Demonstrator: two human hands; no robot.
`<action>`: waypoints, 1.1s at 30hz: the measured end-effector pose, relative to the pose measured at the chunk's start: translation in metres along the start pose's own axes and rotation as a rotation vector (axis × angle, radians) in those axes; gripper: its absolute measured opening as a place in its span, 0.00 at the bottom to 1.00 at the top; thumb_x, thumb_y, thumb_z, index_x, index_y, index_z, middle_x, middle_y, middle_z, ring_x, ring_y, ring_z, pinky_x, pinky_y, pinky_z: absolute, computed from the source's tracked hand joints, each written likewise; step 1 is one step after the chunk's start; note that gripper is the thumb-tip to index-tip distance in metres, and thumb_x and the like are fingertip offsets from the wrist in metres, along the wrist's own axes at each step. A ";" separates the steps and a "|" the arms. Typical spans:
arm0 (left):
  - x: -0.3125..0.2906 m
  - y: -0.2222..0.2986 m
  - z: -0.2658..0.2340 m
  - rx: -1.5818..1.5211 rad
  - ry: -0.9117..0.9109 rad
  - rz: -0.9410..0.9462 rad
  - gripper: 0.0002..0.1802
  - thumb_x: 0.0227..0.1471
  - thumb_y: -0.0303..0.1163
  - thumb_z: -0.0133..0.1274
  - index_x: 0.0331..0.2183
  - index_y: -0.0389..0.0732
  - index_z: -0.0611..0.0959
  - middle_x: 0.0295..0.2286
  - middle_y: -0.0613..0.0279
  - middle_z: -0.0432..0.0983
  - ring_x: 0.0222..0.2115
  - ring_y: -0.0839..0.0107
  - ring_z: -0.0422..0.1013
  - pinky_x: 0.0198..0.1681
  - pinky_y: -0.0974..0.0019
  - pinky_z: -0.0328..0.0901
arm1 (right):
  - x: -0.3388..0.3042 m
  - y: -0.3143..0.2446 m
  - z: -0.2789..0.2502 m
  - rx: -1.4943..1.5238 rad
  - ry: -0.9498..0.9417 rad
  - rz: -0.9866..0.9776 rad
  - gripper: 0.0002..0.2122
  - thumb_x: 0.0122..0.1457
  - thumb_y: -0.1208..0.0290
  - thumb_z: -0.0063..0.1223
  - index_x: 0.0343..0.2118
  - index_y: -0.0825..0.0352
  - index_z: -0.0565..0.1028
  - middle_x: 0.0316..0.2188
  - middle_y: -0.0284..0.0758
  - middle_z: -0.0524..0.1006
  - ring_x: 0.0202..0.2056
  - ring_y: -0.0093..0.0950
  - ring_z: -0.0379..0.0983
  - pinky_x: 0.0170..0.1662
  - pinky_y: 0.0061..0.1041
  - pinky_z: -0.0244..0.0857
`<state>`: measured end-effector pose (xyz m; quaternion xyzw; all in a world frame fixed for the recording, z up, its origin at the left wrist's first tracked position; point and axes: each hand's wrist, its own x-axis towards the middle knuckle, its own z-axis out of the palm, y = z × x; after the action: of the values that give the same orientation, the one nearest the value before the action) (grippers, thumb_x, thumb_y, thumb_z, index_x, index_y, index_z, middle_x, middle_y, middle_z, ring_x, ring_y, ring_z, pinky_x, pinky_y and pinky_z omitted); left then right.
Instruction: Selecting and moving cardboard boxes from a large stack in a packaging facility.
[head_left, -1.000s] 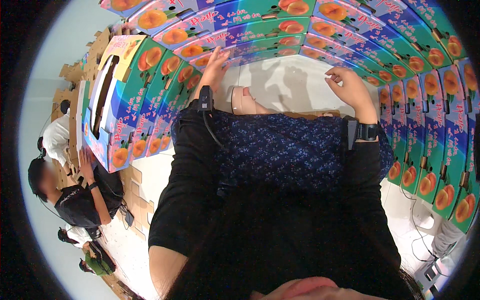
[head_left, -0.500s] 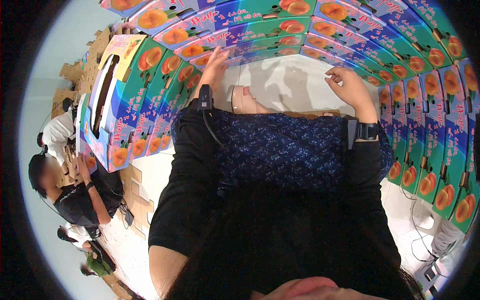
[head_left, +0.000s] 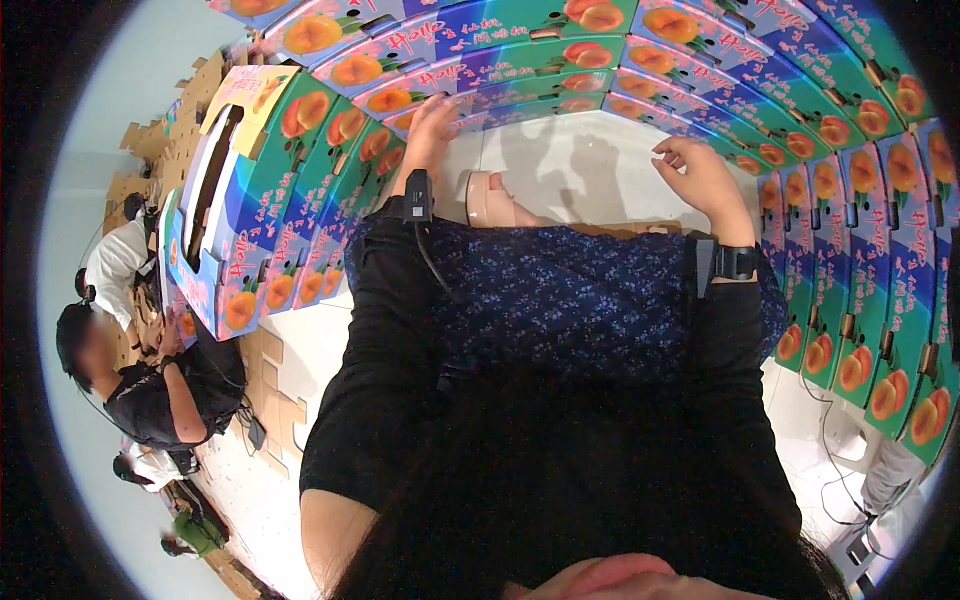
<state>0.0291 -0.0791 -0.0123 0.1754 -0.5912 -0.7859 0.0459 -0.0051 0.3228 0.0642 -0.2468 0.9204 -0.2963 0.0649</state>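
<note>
Little has moved: left hand still rests flat, fingers loose, against the stacked boxes; right hand hovers half-curled and empty near the right-hand boxes. Steadying the stack with both palms would probably keep it square.

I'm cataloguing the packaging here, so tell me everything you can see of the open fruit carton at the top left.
The open printed cardboard fruit carton is glossy, in blue, green and pink panels with orange peach pictures along its sides. It stands tipped on its side, its dark open mouth facing left, with pink and yellow flaps folded out at the top. It leans at the left end of a stack of like cartons. Neither hand touches it; the left hand rests on cartons further right.
</note>
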 end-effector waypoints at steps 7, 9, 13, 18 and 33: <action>0.012 -0.009 -0.040 -0.154 0.406 0.005 0.19 0.53 0.39 0.51 0.43 0.38 0.74 0.40 0.60 0.75 0.40 0.69 0.73 0.34 0.69 0.61 | 0.001 0.001 0.002 -0.023 -0.014 0.000 0.13 0.51 0.65 0.56 0.36 0.67 0.77 0.29 0.42 0.78 0.31 0.39 0.75 0.35 0.34 0.68; 0.017 -0.014 -0.077 -0.262 0.565 0.083 0.12 0.53 0.39 0.49 0.33 0.40 0.74 0.37 0.58 0.76 0.31 0.69 0.74 0.23 0.67 0.59 | 0.003 -0.003 0.004 0.015 -0.017 -0.014 0.12 0.51 0.65 0.56 0.36 0.67 0.77 0.29 0.42 0.78 0.31 0.39 0.75 0.35 0.34 0.68; -0.010 0.019 -0.049 -0.513 1.044 0.085 0.09 0.53 0.33 0.43 0.32 0.40 0.75 0.31 0.53 0.75 0.24 0.62 0.72 0.21 0.59 0.66 | 0.001 0.004 0.003 0.002 -0.016 0.007 0.12 0.51 0.65 0.56 0.35 0.67 0.77 0.28 0.41 0.78 0.31 0.38 0.75 0.35 0.34 0.68; -0.024 0.005 -0.083 -0.492 1.045 0.261 0.13 0.50 0.32 0.47 0.38 0.40 0.78 0.33 0.55 0.74 0.29 0.57 0.72 0.26 0.51 0.71 | 0.004 0.000 0.007 -0.013 -0.039 -0.007 0.13 0.51 0.65 0.56 0.36 0.67 0.78 0.28 0.41 0.78 0.30 0.38 0.75 0.35 0.33 0.68; -0.015 0.025 -0.079 -0.748 0.804 0.227 0.12 0.58 0.37 0.43 0.40 0.41 0.71 0.28 0.71 0.65 0.25 0.77 0.61 0.28 0.72 0.57 | 0.003 0.005 0.009 0.006 -0.051 0.025 0.13 0.51 0.65 0.56 0.36 0.67 0.77 0.28 0.41 0.78 0.29 0.37 0.75 0.34 0.32 0.68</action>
<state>0.0655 -0.1548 -0.0048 0.3682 -0.2233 -0.8034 0.4112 -0.0076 0.3202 0.0541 -0.2424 0.9206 -0.2919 0.0929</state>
